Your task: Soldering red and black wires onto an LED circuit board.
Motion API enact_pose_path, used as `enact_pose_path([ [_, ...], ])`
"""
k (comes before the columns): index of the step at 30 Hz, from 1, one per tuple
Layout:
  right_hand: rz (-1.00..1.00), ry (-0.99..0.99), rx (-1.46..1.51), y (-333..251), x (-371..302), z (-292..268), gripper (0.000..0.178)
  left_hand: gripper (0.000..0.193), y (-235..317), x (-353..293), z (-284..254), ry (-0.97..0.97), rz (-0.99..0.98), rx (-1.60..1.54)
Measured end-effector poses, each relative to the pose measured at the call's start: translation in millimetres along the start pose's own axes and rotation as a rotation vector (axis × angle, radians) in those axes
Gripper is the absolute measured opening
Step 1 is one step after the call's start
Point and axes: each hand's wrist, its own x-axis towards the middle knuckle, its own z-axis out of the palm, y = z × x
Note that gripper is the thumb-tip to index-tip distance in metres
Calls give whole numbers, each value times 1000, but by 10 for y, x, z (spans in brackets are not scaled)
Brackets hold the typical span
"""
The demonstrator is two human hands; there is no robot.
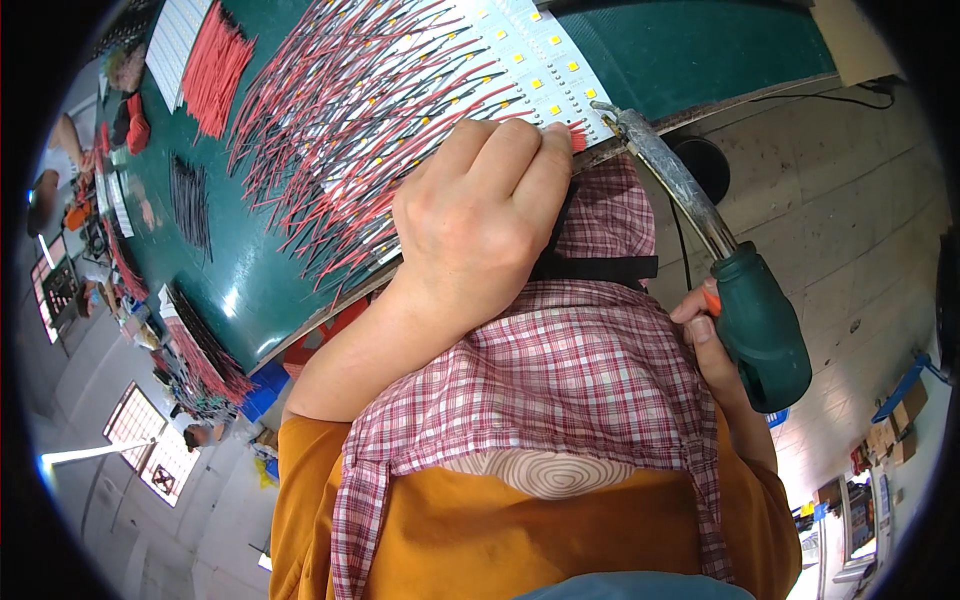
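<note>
My left hand (480,215) is closed over the near edge of a white LED board (560,62). Short red wire ends (578,138) poke out beside its fingers, while the fingertips themselves are hidden. In my right hand (708,345) is the green handle of a soldering iron (762,325), its trigger orange. The iron's tip lies at the board's right edge, just right of the left hand. Rows of small yellow LEDs and solder pads show on the board. Many red and black wires (370,120) stick out across its left part.
The board lies on a green-topped table (260,285) with a wooden edge. Further left are a bundle of red wires (218,75), a bundle of black wires (190,205) and another wired board (200,345). A dark round object (702,168) and a cable (840,97) are at the right.
</note>
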Motion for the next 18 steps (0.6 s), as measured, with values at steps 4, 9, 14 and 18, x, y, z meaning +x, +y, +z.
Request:
enact_pose_path([
  [4,-165,-76,322,318,-58,-11,26,16,-88,32,11,89,-50,-106],
  [9,-75,-92,-140,78,-32,-44,16,16,-85,82,1,-12,-55,3],
  [14,-47,-78,-185,109,-63,-9,4,17,-73,71,-23,-14,-66,-21],
  [18,-75,26,-88,91,-16,30,7,18,-73,57,-18,-7,-57,-42],
])
